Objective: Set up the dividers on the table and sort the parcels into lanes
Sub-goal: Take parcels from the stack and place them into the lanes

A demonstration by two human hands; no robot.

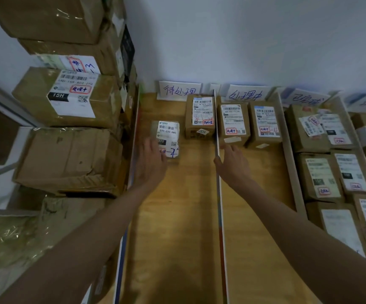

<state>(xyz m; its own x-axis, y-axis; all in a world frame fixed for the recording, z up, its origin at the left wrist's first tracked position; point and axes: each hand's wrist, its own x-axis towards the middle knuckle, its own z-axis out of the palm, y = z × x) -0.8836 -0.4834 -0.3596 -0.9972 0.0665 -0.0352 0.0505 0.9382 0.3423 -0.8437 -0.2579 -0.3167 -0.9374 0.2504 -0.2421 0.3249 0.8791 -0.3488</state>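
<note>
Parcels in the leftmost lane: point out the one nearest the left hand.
The small parcel labelled 070-070-A80, under the left hand; the other parcel sits farther back by the divider.

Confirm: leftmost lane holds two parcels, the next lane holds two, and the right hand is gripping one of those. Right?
Not quite. In the head view the right hand grips no parcel; its fingers are spread open beside the divider, just short of the parcel behind it. The counts stand: two parcels in the leftmost lane, two in the next.

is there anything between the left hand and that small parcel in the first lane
Nothing visible. The left hand already reaches the near edge of the small parcel; the divider stands off to its right.
</note>
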